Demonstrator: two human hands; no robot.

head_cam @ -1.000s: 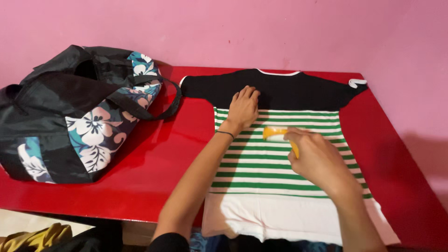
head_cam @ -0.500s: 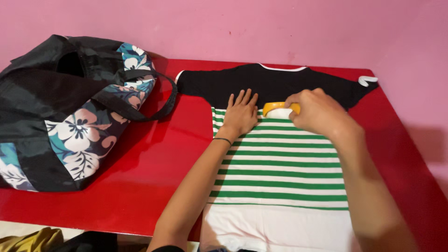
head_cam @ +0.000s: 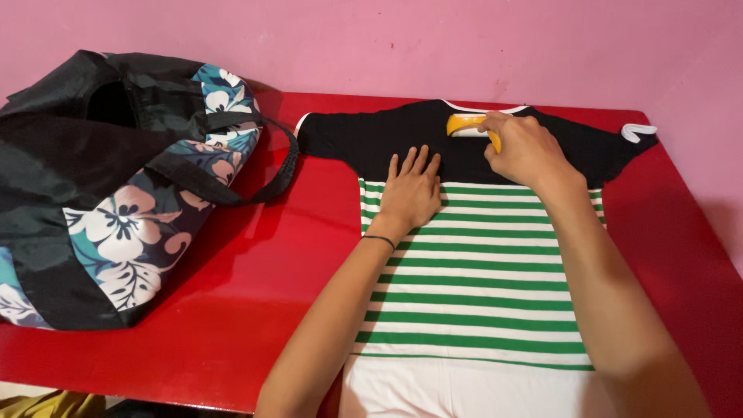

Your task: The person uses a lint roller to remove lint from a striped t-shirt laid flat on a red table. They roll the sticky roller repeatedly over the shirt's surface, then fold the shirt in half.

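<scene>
A T-shirt (head_cam: 480, 286) lies flat on the red table (head_cam: 255, 294), black across the shoulders, green-and-white striped below, white at the hem. My left hand (head_cam: 412, 190) presses flat on it, fingers together, where the black part meets the stripes. My right hand (head_cam: 526, 147) grips a small yellow and white hand tool (head_cam: 464, 125), likely a lint roller, held against the black fabric just under the collar. Most of the tool's handle is hidden in my fist.
A large black bag (head_cam: 116, 186) with a floral panel and a loop strap sits on the table's left side, its strap reaching close to the shirt's left sleeve. A pink wall (head_cam: 464, 46) backs the table. The table's right edge runs beside the right sleeve.
My right hand has carried the yellow tool up the shirt, from the upper stripes onto the black part by the collar. My left hand shifted slightly up and still presses flat on the shirt.
</scene>
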